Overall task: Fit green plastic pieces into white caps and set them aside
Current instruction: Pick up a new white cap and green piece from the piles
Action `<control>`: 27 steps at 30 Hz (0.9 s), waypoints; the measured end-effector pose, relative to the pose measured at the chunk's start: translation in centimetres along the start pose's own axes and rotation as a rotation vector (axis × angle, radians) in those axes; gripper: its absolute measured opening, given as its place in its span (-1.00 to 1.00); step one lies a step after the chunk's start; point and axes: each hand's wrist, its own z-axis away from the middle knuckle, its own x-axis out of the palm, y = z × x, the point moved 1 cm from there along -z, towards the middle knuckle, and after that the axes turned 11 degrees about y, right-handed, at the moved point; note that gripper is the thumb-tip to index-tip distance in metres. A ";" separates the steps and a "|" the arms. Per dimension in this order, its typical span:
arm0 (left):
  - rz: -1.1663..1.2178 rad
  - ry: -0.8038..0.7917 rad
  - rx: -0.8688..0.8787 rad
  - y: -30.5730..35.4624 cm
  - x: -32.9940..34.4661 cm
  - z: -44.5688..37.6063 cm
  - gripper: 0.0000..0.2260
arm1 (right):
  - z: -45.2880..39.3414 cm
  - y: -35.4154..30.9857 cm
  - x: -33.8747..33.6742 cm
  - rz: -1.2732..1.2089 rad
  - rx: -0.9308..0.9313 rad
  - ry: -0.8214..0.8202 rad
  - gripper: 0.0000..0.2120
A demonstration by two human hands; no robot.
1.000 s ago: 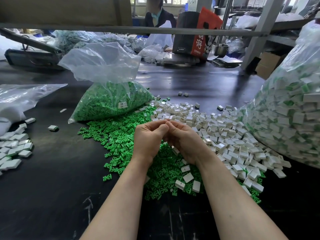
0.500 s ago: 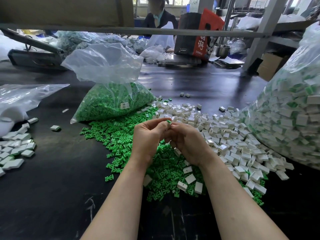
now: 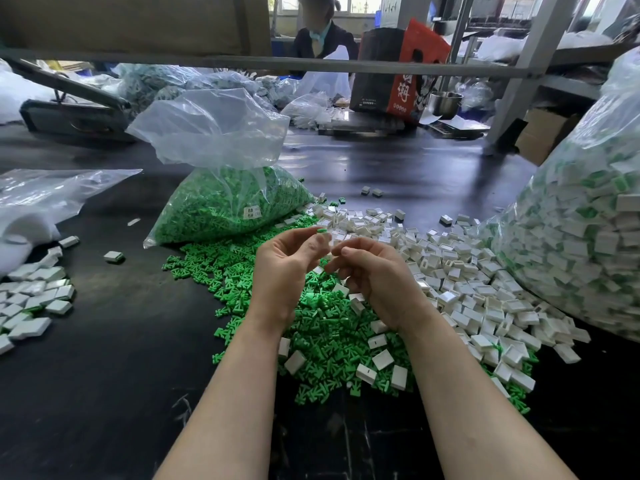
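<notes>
My left hand (image 3: 282,275) is raised over the piles and pinches a small green piece (image 3: 322,231) at its fingertips. My right hand (image 3: 377,282) hangs just to its right, a small gap between them, fingers curled inward; whether anything sits inside them is hidden. Under both hands lies a loose heap of green plastic pieces (image 3: 325,327). A spread of white caps (image 3: 450,271) runs off to the right of it. At the far left edge lies a group of white caps (image 3: 31,299), some with green showing.
An open clear bag of green pieces (image 3: 225,206) stands behind the heap. A big bag of white-and-green caps (image 3: 575,258) fills the right side. Crumpled plastic (image 3: 41,195) lies at the left. A metal bar (image 3: 311,64) crosses overhead; a person sits beyond it.
My hands were pressed together over the heap; now they have lifted slightly and parted, with the green piece staying at my left fingertips.
</notes>
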 end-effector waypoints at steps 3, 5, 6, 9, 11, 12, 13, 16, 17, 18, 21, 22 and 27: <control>-0.047 0.094 0.025 0.6 -2.1 -1.0 -0.95 | 0.1 -0.4 0.0 0.052 -0.057 0.060 -0.88; -0.152 0.230 0.055 0.8 -4.2 -2.1 -0.95 | 0.2 -0.7 0.0 0.075 -0.099 0.118 -0.86; -0.232 0.317 0.079 0.9 -5.4 -2.6 -0.94 | 0.1 -0.8 -0.1 0.097 -0.128 0.152 -0.85; -0.443 0.563 0.093 0.7 -9.1 -3.9 -0.91 | 0.0 -1.0 -0.5 0.192 -0.204 0.242 -0.88; -0.570 0.679 0.053 0.5 -11.1 -4.2 -0.89 | -0.1 -0.9 -1.0 0.268 -0.231 0.292 -0.89; -0.665 0.736 0.037 0.6 -11.9 -4.2 -0.89 | -0.2 -0.9 -1.2 0.306 -0.240 0.314 -0.89; -0.770 0.794 0.024 0.7 -12.6 -4.2 -0.90 | -0.2 -0.9 -1.4 0.341 -0.248 0.334 -0.88; -1.014 0.921 -0.027 1.2 -13.7 -3.8 -0.88 | -0.2 -0.8 -2.0 0.428 -0.274 0.384 -0.84; -1.057 0.933 -0.044 1.3 -13.9 -3.7 -0.87 | -0.2 -0.9 -2.1 0.464 -0.279 0.399 -0.85; -1.087 0.938 -0.061 1.3 -14.0 -3.6 -0.87 | -0.3 -0.9 -2.3 0.509 -0.283 0.413 -0.86; -1.160 0.927 -0.105 1.2 -13.6 -3.4 -0.83 | -0.6 -0.8 -2.7 0.671 -0.299 0.443 -0.89; -1.175 0.921 -0.112 1.2 -13.6 -3.5 -0.82 | -0.6 -0.8 -2.7 0.736 -0.310 0.456 -0.89; -1.236 0.886 -0.108 1.4 -13.2 -3.4 -0.72 | -0.4 -0.8 -2.6 1.023 -0.361 0.399 -0.91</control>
